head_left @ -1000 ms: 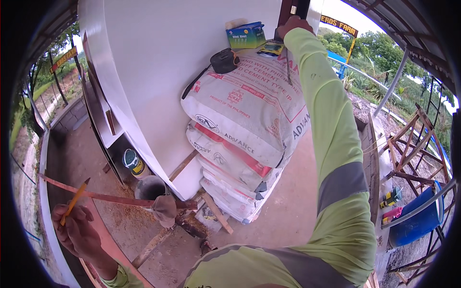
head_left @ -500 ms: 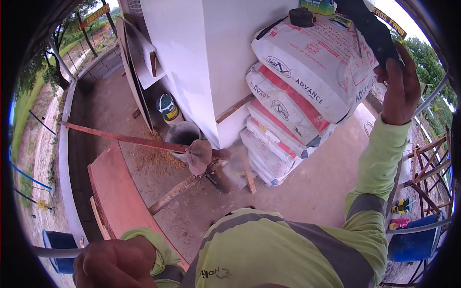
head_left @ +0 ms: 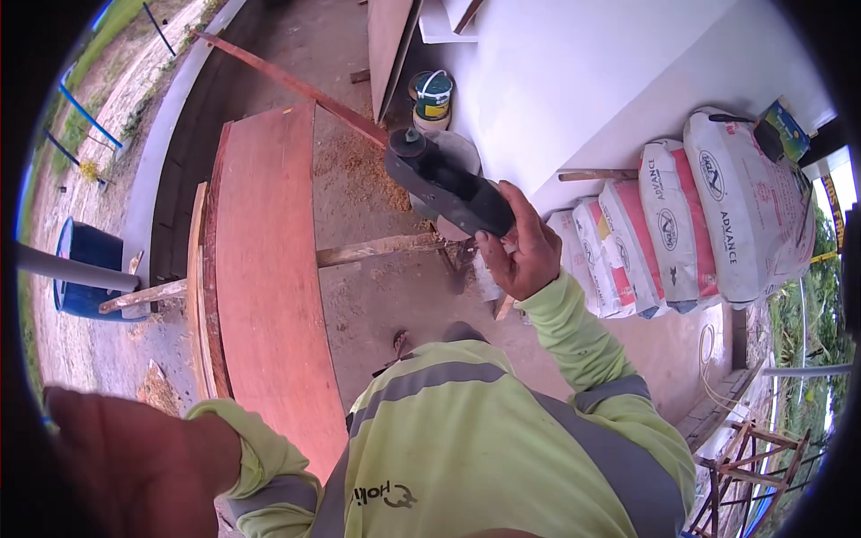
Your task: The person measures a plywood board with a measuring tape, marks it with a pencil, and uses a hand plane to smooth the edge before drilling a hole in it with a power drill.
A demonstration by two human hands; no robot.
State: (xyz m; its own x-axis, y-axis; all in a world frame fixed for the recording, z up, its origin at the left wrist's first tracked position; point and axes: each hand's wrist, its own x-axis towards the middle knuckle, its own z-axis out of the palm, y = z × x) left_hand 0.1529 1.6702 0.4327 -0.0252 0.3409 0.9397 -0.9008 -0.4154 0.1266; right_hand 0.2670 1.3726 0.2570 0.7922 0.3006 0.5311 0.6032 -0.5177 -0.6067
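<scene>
My right hand (head_left: 525, 247) grips a dark hand plane (head_left: 444, 184) by its rear end and holds it up in front of me, with its round knob pointing left. At the lower left, my left hand (head_left: 134, 462) is turned palm up with the thumb stretched out and nothing visible in it. Its fingertips fade into the dark rim. The nearest thing to that hand is a reddish-brown wooden panel (head_left: 265, 251) lying lengthwise at my left. Below the plane, a wooden beam (head_left: 381, 249) runs out from the panel's side.
Stacked cement bags (head_left: 735, 206) stand at the right against a white wall (head_left: 583, 81). A green pail (head_left: 433, 94) and a partly hidden bucket (head_left: 457, 148) stand beyond the plane. Wood shavings (head_left: 381, 179) litter the floor. A long thin board (head_left: 287, 81) slants across the far left.
My right hand has brought the plane from above the cement bags leftward to in front of me. My left hand has opened and moved left. The view has swung to the left.
</scene>
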